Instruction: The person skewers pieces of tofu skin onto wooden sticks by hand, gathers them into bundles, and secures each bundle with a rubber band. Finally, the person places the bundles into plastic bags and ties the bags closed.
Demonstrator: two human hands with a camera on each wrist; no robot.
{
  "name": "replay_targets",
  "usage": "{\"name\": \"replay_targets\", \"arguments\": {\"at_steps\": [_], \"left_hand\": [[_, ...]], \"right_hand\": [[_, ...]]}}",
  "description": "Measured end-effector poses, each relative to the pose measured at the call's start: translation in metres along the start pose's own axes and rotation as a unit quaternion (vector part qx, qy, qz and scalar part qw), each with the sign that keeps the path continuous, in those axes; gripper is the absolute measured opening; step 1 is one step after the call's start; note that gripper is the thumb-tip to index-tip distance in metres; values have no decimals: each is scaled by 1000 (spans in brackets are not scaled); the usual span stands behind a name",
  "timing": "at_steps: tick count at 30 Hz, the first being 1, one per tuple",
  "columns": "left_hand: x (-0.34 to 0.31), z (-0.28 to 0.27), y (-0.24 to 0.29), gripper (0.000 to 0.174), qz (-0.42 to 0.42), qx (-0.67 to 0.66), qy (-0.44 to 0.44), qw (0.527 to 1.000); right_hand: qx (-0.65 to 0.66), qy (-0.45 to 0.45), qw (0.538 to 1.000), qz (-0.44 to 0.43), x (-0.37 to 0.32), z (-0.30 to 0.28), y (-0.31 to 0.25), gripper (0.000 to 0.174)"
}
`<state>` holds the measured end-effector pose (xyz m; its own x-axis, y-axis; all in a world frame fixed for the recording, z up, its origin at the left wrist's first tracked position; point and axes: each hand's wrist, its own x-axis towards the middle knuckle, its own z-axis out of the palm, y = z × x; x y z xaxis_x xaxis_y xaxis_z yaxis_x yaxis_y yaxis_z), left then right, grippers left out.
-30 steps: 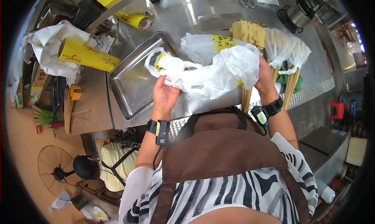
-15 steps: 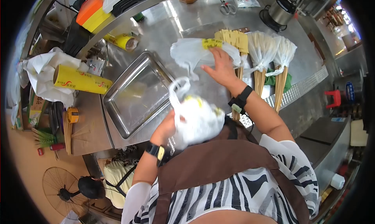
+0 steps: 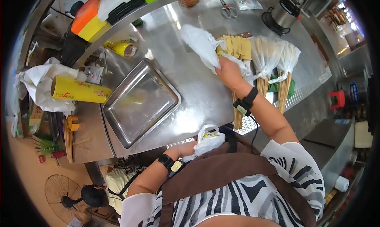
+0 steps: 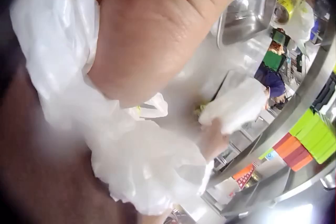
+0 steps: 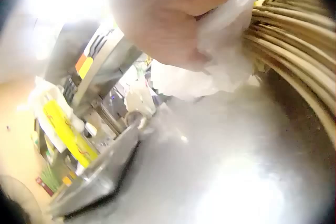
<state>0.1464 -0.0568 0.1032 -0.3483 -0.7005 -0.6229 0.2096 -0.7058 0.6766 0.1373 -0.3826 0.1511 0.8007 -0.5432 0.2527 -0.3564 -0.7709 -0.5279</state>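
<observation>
Near the table's front edge, against the apron, my left hand point(image 3: 184, 149) grips a crumpled white plastic bag point(image 3: 209, 140) with yellow print. In the left wrist view, this bag point(image 4: 149, 161) bunches below the hand. My right hand point(image 3: 229, 73) is stretched over the table, pinching another white plastic bag point(image 3: 201, 43), which billows out to the far left of it. Right beside that hand lie skewers of yellow folded sheets point(image 3: 238, 49); the right wrist view shows their bare sticks point(image 5: 294, 37) close to the bag. Two bundles of skewers point(image 3: 264, 58) with bags over their tops lie to the right.
An oblong steel tray point(image 3: 174, 94) sits left of centre on the metal table. Yellow film rolls point(image 3: 81, 89) lie at the left and back left. Scissors point(image 3: 228, 10) and a kettle point(image 3: 282, 15) stand toward the back. Another person point(image 3: 95, 195) is at the lower left.
My left hand has drawn its crumpled bag down to the apron and it is more bunched. My right hand has let go of that bag, reached to the flat one and lifted it.
</observation>
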Motion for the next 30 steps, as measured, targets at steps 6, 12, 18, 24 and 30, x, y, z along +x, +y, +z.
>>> {"name": "replay_targets", "arguments": {"at_steps": [6, 12, 18, 24, 30], "left_hand": [[17, 3, -34, 30, -54, 197, 110, 973], [44, 1, -19, 31, 36, -19, 130, 991], [19, -33, -47, 25, 55, 156, -44, 985], [33, -48, -77, 31, 91, 427, -20, 900], [34, -57, -85, 44, 21, 460, 10, 888]], "right_hand": [[173, 19, 985, 15, -19, -41, -14, 22], [204, 59, 977, 11, -45, -64, -5, 20], [199, 51, 977, -49, -61, -67, -11, 17], [172, 74, 970, -154, -65, -78, -31, 22], [153, 56, 960, -228, -77, -89, -48, 34]]}}
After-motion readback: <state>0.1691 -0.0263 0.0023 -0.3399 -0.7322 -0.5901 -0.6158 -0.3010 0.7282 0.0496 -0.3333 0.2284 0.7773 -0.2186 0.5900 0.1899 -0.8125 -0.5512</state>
